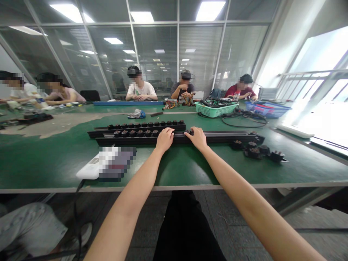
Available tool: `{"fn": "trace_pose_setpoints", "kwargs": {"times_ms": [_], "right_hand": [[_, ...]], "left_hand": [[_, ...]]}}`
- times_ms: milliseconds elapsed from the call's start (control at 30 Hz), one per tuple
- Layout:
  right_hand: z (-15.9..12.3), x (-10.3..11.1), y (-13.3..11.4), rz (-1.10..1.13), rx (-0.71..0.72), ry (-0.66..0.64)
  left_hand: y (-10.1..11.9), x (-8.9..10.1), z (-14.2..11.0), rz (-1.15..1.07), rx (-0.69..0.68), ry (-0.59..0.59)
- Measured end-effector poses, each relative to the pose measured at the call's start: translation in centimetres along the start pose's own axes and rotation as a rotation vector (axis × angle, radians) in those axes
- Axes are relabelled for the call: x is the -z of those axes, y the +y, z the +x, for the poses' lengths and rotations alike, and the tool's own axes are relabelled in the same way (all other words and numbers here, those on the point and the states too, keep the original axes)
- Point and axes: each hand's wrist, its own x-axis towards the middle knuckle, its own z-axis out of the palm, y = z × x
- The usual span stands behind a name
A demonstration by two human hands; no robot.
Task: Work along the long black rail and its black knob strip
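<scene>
Resting left hand (164,139) and right hand (197,138) palm down on the near rail (223,138), a long black bar lying across the green table (40,159), spacing both hands just apart near its middle, a sound spread for steadying so long a bar; draping fingers (169,131) over its top edge, neither clenching hard nor fully lifting away, with undersides hidden, leaving any grasp impossible to tell; keeping palms clear of two rows of black blocks (136,133) to the left, along the near rail and the far rail (163,127), lying parallel just beyond; working between loose blocks (252,151) on the right and a white box (88,167) on the left, with a teal basket (216,110) and blue crate (268,109) well off toward the far right
</scene>
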Motion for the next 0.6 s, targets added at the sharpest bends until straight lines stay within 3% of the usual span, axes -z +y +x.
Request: {"fn": "trace_pose_setpoints", "kwargs": {"times_ms": [367,600], "right_hand": [[0.29,0.43,0.5,0.063,0.148,-0.057],[0.49,0.43,0.58,0.059,0.16,-0.049]], "left_hand": [[-0.06,-0.26,0.06,-0.006,0.0,0.005],[-0.24,-0.28,0.05,-0.023,0.0,0.008]]}}
